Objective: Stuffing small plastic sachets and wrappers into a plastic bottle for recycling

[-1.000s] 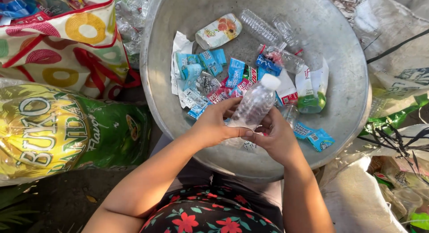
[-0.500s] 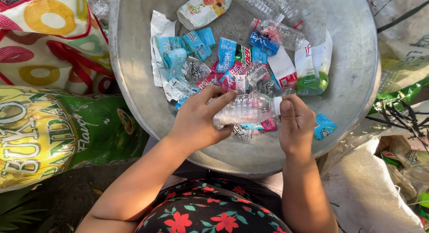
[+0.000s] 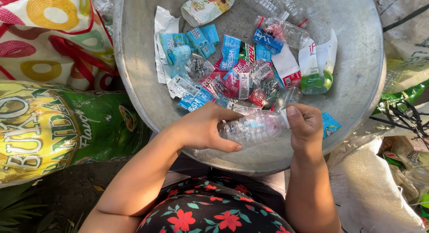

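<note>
A clear, ribbed plastic bottle [image 3: 255,127] lies sideways over the near part of a big metal basin [image 3: 134,81]. My left hand [image 3: 203,128] grips the bottle's body. My right hand [image 3: 304,123] is closed around its neck end, where the cap sits hidden under my fingers. Inside the basin lies a heap of torn bottle labels [image 3: 223,76] in blue, red and white, with other clear bottles [image 3: 286,29] and a printed paper cup [image 3: 206,5] towards the far side.
A green and yellow printed sack [image 3: 58,125] lies at the left, with a colourful patterned bag [image 3: 49,36] behind it. A white woven sack [image 3: 371,188] and green plastic bits [image 3: 402,96] are at the right. My floral-clothed lap [image 3: 210,210] is below.
The bottle went from standing tilted with its white cap up to lying sideways. My right hand slid to the cap end and closed over it; my left hand kept its hold on the body.
</note>
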